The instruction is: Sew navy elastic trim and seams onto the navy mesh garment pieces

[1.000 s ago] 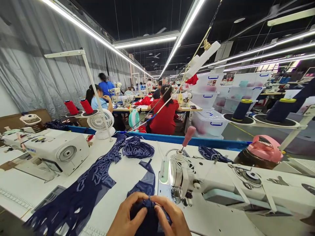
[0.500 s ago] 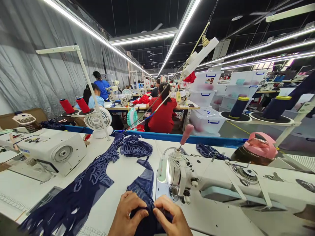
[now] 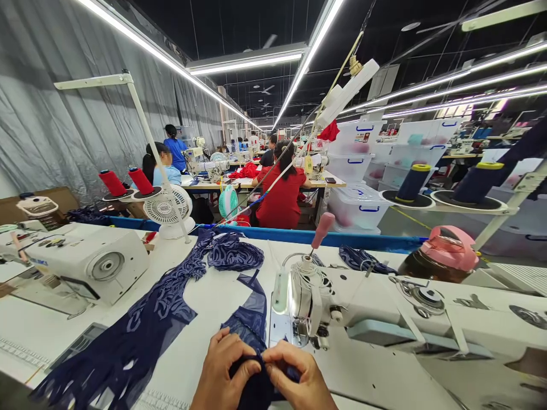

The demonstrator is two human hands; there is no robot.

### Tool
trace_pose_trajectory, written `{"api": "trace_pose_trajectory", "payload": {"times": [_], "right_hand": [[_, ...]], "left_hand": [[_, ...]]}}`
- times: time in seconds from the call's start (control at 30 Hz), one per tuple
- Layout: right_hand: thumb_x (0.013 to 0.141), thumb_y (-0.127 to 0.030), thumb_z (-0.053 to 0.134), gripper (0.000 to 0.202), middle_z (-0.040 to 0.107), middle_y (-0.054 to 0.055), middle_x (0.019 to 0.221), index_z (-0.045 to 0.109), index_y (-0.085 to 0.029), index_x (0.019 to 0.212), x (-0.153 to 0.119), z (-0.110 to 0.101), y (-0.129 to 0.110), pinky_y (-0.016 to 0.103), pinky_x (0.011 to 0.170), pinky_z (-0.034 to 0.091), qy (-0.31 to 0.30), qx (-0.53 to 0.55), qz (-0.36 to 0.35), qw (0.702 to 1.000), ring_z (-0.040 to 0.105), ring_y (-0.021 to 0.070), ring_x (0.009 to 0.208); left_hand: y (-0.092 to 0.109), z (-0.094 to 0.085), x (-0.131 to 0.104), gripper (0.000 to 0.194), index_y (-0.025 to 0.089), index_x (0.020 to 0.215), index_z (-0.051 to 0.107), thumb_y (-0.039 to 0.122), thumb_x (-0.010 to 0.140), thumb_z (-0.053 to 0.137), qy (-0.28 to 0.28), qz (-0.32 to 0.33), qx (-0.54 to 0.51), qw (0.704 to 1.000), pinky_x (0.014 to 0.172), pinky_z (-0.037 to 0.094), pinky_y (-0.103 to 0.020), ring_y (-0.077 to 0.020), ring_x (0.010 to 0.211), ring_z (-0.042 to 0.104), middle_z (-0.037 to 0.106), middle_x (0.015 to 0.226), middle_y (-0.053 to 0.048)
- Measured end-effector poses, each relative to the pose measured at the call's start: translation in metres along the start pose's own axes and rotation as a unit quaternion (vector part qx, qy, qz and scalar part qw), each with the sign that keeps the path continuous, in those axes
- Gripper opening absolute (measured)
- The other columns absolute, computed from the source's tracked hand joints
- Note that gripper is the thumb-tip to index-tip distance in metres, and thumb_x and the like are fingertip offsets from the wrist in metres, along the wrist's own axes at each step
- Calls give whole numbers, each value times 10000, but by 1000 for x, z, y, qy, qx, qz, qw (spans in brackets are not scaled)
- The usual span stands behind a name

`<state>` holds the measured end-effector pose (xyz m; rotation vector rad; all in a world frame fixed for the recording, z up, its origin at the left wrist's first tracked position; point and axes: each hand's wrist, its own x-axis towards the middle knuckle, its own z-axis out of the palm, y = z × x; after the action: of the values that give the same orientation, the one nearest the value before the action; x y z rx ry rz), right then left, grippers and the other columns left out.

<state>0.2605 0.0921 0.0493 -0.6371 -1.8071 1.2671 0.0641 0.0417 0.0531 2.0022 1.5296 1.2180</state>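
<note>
Both hands meet at the front of the table over a piece of dark navy sheer fabric (image 3: 247, 322). My left hand (image 3: 226, 367) pinches its edge between thumb and fingers. Close beside it, my right hand (image 3: 297, 373) grips the same edge, fingertips nearly touching the left ones. The cloth runs away from me along the left of the sewing machine (image 3: 311, 302), and its near part hangs dark below my hands. To the left lies a long navy fabric piece (image 3: 128, 336) with a wavy cut pattern, joined at the back by a bunched heap (image 3: 235, 253).
Another sewing machine (image 3: 98, 265) stands at the left. A pink-lidded jug (image 3: 447, 253) and navy thread cones (image 3: 412, 182) are at the right, red cones (image 3: 113, 183) at the left. A white fan (image 3: 168, 208) stands behind. A person in red (image 3: 280, 196) sits beyond the blue trough (image 3: 316, 234).
My fingertips have shifted slightly on the cloth edge and come closer together. The whole view has moved a little; the other fabric pieces lie as before.
</note>
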Motion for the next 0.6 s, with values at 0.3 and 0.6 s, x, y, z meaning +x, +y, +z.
{"api": "trace_pose_trajectory", "payload": {"times": [0.3, 0.6], "right_hand": [[935, -293, 615, 160, 608, 28, 827, 760, -227, 928, -2, -3, 1, 289, 670, 390, -15, 18, -15, 1000, 541, 238, 740], [1107, -447, 562, 247, 621, 50, 926, 720, -267, 1042, -12, -8, -7, 355, 765, 447, 25, -86, -74, 993, 579, 299, 848]], "left_hand": [[11, 0, -1, 154, 258, 919, 687, 406, 908, 647, 24, -27, -44, 998, 954, 398, -342, -153, 821, 591, 631, 823, 19], [17, -4, 7, 247, 148, 830, 582, 373, 929, 605, -35, -53, -178, 982, 825, 403, -221, -130, 884, 557, 578, 890, -39]]}}
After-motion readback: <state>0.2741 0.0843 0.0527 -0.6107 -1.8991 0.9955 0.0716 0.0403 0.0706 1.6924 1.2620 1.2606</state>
